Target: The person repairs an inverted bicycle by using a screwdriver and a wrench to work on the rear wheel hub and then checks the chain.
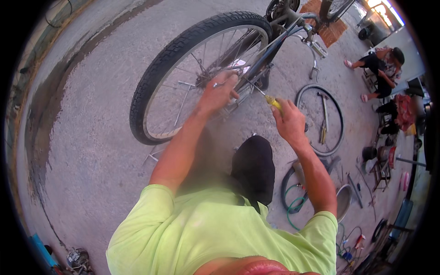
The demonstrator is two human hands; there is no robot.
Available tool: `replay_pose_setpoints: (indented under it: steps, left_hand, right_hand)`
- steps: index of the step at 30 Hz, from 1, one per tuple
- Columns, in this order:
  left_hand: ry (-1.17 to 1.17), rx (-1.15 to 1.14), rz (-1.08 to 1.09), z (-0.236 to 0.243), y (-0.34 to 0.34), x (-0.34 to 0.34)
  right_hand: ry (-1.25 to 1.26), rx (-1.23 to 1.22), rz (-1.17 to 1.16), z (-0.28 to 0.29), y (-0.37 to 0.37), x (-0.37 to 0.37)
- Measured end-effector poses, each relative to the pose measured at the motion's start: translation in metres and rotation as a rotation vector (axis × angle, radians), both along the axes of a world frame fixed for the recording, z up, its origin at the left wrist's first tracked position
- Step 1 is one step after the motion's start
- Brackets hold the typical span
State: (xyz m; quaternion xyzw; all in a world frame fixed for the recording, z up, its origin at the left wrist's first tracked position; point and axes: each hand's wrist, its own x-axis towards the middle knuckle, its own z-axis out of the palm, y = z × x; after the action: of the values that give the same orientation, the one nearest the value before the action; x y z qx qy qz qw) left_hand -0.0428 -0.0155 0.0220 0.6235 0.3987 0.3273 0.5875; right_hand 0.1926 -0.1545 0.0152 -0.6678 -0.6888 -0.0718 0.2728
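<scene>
A bicycle with a black-tyred wheel (161, 58) lies or leans in front of me, its dark frame tube (270, 49) running toward the upper right. My left hand (219, 94) is at the wheel's hub area, fingers bent in against the frame. A small shiny metal piece (218, 85) shows at those fingers; whether it is a tool or a ring I cannot tell. My right hand (289, 120) is closed around the yellow handle of a screwdriver (273, 101). Its metal shaft points up and left to the frame beside the hub; the exact tip contact is too small to make out.
Right of the bicycle, a loose tyre (339, 137) lies on the concrete floor (101, 119) with a hammer (325, 110) inside it. Closer are a green hose (289, 213) and a metal basin (343, 201). Two people sit at the far right, one a seated person (382, 68) in shorts.
</scene>
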Motion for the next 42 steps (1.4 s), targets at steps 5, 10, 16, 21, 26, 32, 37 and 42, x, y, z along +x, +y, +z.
replay_pose_setpoints:
  steps: [5, 10, 16, 21, 26, 32, 37, 42]
  left_hand:
    - [-0.023, 0.003, 0.035, 0.001, -0.003, 0.002]
    - [0.003, -0.014, 0.015, 0.003, -0.002, -0.001]
    - [0.002, 0.0, 0.014, 0.005, -0.001, -0.001]
    - [0.008, -0.009, -0.004, 0.002, -0.002, -0.001]
    - [-0.032, 0.0, -0.002, 0.004, -0.002, -0.002]
    - [-0.026, -0.001, 0.006, 0.0, -0.002, -0.001]
    - [-0.03, -0.008, 0.002, 0.004, -0.002, -0.002]
    - [-0.042, -0.002, -0.002, -0.002, -0.001, -0.001]
  right_hand:
    - [1.216, -0.838, -0.098, 0.009, 0.015, 0.021]
    - [0.919, -0.649, -0.083, 0.019, 0.009, 0.004]
    - [0.832, -0.57, -0.114, 0.007, 0.01, 0.01]
    - [1.336, -0.839, -0.168, 0.008, 0.015, 0.015]
    - [0.257, -0.176, -0.016, -0.01, 0.008, 0.005]
    - [1.296, -0.877, -0.095, 0.021, 0.016, 0.011]
    - [0.581, -0.411, -0.007, 0.007, 0.009, 0.001]
    - [1.142, -0.737, -0.054, 0.012, 0.014, 0.011]
